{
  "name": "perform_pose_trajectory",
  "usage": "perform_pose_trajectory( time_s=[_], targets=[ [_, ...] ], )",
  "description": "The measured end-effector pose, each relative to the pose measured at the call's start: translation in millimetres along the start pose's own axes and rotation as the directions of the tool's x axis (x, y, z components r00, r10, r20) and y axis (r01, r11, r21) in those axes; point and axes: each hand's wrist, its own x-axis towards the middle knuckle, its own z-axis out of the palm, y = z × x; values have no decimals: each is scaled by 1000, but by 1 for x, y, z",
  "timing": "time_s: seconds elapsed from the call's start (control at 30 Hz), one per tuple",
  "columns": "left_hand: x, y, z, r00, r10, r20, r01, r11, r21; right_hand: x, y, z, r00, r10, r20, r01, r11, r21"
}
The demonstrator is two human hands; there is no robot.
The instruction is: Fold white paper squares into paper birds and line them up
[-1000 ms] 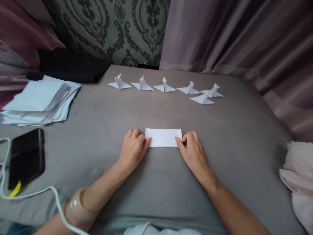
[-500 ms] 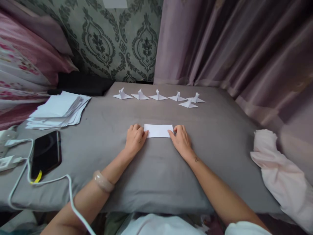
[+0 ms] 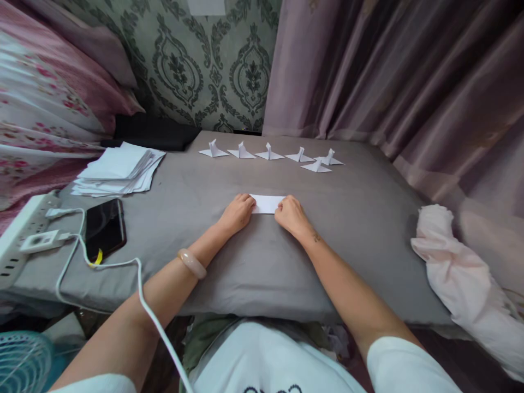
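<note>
A white folded paper strip (image 3: 265, 204) lies in front of me on the grey cloth of the table. My left hand (image 3: 240, 212), fingers curled, grips its left end. At the right end, my right hand (image 3: 290, 214) is closed on the same paper. Both hands cover the paper's ends, so only its middle shows. Farther back stand several folded white paper birds (image 3: 269, 152) in a row, with one paper bird (image 3: 316, 166) set a little forward at the right.
A stack of white paper (image 3: 118, 166) sits at the back left. Nearer are a phone (image 3: 105, 226), a power strip (image 3: 30, 234) and a white cable (image 3: 153, 314) crossing my left forearm. Pale pink cloth (image 3: 454, 262) lies at the right edge; a blue fan (image 3: 24, 355) is low left.
My fingers have curled farther over both ends of the paper, and the hands sit closer together. The whole view has shifted, bringing the fan and more of my shirt into sight.
</note>
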Motion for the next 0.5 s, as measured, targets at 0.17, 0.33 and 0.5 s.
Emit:
perform_pose_trajectory(
  time_s=[0.17,0.33,0.5],
  targets=[
    [-7,-6,2,995,-73,-69,66,993,-100,-12,-15,11,986,135,-96,-132,990,44],
    [-9,-10,-4,983,-181,-16,172,954,-248,-15,-26,17,966,211,-148,-201,976,77],
    [-9,-11,-8,975,-218,38,220,941,-259,-13,-40,18,956,266,-125,-263,964,43]
  ],
)
